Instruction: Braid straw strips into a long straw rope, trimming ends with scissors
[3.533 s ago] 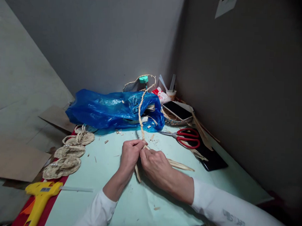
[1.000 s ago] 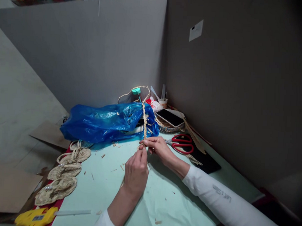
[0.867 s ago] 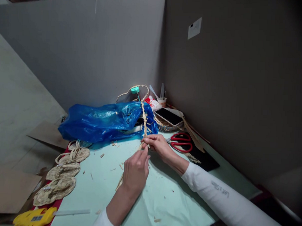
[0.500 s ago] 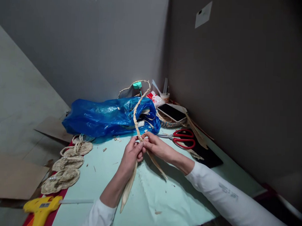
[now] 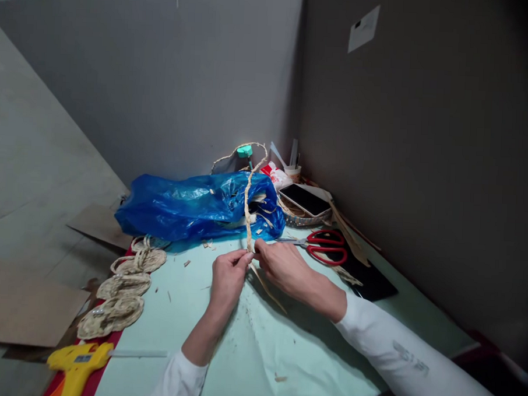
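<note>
A braided cord of pale dried husk (image 5: 247, 200) runs from my fingers up over the blue bag and curls at the back. My left hand (image 5: 228, 278) pinches the lower end of the braid between thumb and forefinger. Right beside it, my right hand (image 5: 285, 269) is closed at the same spot, its fingertips partly hidden behind the hand. A loose husk strand (image 5: 269, 288) hangs from the braid toward the lower right. Behind the hands lies the blue plastic bag (image 5: 194, 203), its mouth showing husk pieces inside.
Red-handled scissors (image 5: 327, 247) lie right of my right hand, by a dark flat sheet (image 5: 374, 279). A phone (image 5: 305, 198) rests on a round basket (image 5: 298, 218). Small woven sandals (image 5: 112, 315) line the left edge, near a yellow glue gun (image 5: 82, 362). Grey walls stand behind.
My right hand has turned over, knuckles up, at the braid's end. The wide strand that hung below my left hand is no longer visible there. The view has shifted slightly.
</note>
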Motion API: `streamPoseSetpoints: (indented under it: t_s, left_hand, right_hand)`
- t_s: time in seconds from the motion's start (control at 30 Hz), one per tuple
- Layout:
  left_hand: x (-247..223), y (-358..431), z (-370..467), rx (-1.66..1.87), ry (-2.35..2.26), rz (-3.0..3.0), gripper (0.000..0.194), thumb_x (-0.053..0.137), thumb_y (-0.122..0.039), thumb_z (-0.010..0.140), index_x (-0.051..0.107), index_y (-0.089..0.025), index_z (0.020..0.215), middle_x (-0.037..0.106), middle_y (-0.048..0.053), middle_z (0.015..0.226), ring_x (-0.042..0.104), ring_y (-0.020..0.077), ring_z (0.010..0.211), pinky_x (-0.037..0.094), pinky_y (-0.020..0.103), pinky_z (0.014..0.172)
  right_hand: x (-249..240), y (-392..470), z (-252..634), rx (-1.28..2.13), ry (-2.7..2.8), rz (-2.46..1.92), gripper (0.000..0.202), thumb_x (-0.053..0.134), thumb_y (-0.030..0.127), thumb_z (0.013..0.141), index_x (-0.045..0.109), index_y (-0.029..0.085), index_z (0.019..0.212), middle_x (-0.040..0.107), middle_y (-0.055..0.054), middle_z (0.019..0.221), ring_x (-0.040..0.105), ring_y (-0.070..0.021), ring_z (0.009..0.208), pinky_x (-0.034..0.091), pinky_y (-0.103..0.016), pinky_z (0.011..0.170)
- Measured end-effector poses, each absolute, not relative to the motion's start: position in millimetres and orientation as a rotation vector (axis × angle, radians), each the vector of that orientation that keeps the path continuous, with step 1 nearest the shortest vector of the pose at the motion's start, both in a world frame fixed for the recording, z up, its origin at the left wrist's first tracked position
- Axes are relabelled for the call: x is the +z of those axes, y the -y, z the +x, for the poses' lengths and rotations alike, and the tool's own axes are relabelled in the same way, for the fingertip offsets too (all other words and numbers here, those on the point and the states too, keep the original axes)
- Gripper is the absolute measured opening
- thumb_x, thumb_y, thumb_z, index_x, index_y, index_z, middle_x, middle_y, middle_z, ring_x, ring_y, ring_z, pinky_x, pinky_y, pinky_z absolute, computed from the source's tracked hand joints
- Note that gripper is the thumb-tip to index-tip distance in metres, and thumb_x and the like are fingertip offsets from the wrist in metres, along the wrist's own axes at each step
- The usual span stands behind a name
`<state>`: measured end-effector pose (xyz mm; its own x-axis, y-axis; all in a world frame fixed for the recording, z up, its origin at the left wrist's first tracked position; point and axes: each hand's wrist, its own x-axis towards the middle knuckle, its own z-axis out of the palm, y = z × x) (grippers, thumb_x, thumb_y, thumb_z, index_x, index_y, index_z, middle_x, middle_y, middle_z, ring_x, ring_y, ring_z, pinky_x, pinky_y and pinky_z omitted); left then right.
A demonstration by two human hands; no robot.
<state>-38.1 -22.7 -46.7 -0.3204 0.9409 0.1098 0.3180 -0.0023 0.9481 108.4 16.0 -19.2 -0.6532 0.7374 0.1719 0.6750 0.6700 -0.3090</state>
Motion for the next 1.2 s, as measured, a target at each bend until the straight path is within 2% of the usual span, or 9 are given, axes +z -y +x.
streamPoseSetpoints:
  t_s: [0.2,0.33,0.47,0.53,0.67,0.83,0.97,1.07,1.2]
  left_hand:
    - [-49.5,22.5,-39.4,1.365,-1.643,1.254,0.031,0.064,-0.035,0.072,0.061,-0.015,0.049,0.053,0.000,0.051,0.045,0.0140,0.056,0.033,0.025,0.058]
    - [-55.5,19.2,-44.9,1.376,-1.598,1.148,0.032,0.069,-0.041,0.066,0.061,-0.014,0.050,0.049,-0.001,0.049,0.036,0.0106,0.050,0.027,0.023,0.050]
    - [-59.1,17.1,-48.0,1.394,-1.601,1.045,0.037,0.074,-0.047,0.061,0.061,-0.014,0.050,0.038,-0.005,0.043,0.028,0.0074,0.044,0.021,0.022,0.044]
    - [-59.8,17.3,-47.9,1.434,-1.625,0.994,0.038,0.078,-0.049,0.055,0.064,-0.013,0.053,0.040,-0.005,0.044,0.028,0.0068,0.043,0.020,0.021,0.042]
    - [-62.2,17.2,-47.6,1.502,-1.597,0.837,0.044,0.083,-0.048,0.048,0.071,-0.012,0.071,0.049,-0.005,0.050,0.031,0.0055,0.043,0.020,0.020,0.041]
    - [-63.5,15.3,-51.8,1.507,-1.539,0.722,0.051,0.086,-0.046,0.042,0.072,-0.011,0.077,0.050,-0.005,0.052,0.034,0.0046,0.041,0.020,0.019,0.039]
    - [-57.9,17.1,-55.4,1.565,-1.565,0.652,0.056,0.087,-0.046,0.038,0.072,-0.009,0.077,0.053,-0.002,0.055,0.040,0.0061,0.044,0.024,0.019,0.039]
    - [-53.6,21.1,-53.0,1.545,-1.529,0.661,0.053,0.087,-0.045,0.043,0.072,-0.010,0.079,0.052,-0.003,0.056,0.037,0.0046,0.043,0.022,0.018,0.039]
    - [-52.9,24.3,-48.3,1.498,-1.486,0.682,0.048,0.086,-0.045,0.048,0.072,-0.012,0.080,0.053,-0.003,0.058,0.037,0.0038,0.043,0.022,0.018,0.039]
  right_hand:
    - [-18.1,-11.0,104.6,0.270,2.563,-1.183,0.013,0.049,0.018,0.086,0.059,0.019,0.093,0.066,-0.004,0.072,0.044,-0.0124,0.054,0.011,-0.031,0.054]
    - [-19.6,-14.5,102.6,0.372,2.494,-1.212,0.012,0.049,0.020,0.086,0.060,0.018,0.084,0.063,-0.003,0.066,0.039,-0.0109,0.052,0.012,-0.030,0.053]
    - [-18.8,-17.7,102.9,0.498,2.418,-1.203,0.023,0.046,0.025,0.090,0.060,0.017,0.075,0.058,-0.002,0.061,0.034,-0.0102,0.050,0.015,-0.028,0.052]
    - [-18.6,-17.5,104.1,0.528,2.408,-1.195,0.025,0.046,0.027,0.091,0.061,0.016,0.074,0.057,-0.002,0.061,0.035,-0.0102,0.051,0.017,-0.027,0.052]
    - [-21.4,-14.8,104.6,0.487,2.437,-1.102,0.026,0.044,0.029,0.092,0.063,0.017,0.080,0.060,-0.002,0.065,0.038,-0.0107,0.053,0.019,-0.027,0.053]
    - [-11.9,-22.4,111.0,0.444,2.496,-1.056,0.031,0.041,0.034,0.096,0.065,0.018,0.085,0.065,-0.003,0.071,0.048,-0.0119,0.057,0.023,-0.026,0.055]
    - [7.7,-55.6,154.6,0.212,2.194,-1.516,0.041,0.033,0.042,0.100,0.066,0.018,0.099,0.069,-0.008,0.087,0.060,-0.0154,0.071,0.033,-0.025,0.062]
    - [8.1,-84.1,199.1,0.045,1.992,-1.947,0.035,0.035,0.031,0.100,0.062,0.012,0.113,0.069,-0.016,0.099,0.065,-0.0198,0.083,0.038,-0.027,0.068]
    - [-12.8,-103.4,227.9,0.067,1.999,-2.060,0.027,0.043,0.015,0.093,0.068,0.005,0.101,0.067,-0.023,0.100,0.066,-0.0262,0.093,0.042,-0.030,0.073]
